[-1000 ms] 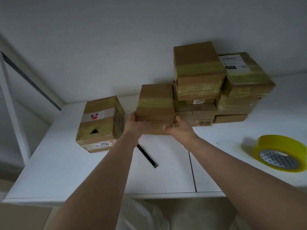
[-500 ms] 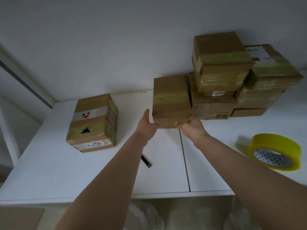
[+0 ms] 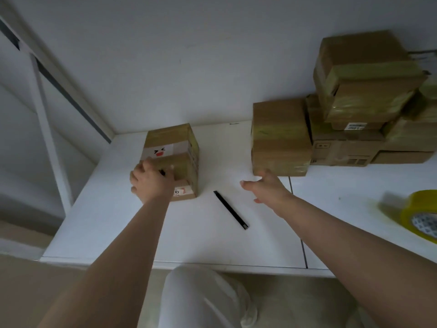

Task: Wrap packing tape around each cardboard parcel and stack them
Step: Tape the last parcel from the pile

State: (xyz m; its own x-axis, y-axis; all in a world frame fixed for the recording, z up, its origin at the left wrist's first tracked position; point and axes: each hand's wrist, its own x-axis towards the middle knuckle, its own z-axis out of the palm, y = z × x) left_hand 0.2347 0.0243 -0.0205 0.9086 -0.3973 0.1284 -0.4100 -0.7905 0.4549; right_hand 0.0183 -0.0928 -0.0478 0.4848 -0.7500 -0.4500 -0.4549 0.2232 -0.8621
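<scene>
Item: taped parcel [image 3: 280,136], released since a second ago, at counter [image 3: 201,233] one o'clock against stack [image 3: 364,102]; right hand [image 3: 267,188] spread empty; left hand [image 3: 151,181] closing on face-sticker parcel [image 3: 175,147], eleven o'clock, next.

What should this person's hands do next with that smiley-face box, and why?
Probably close the left hand on the smiley-face box and bring the open right hand over to grip its other side. That box stands alone on the white table, apart from the parcel stack, and only the left hand touches it.
</scene>
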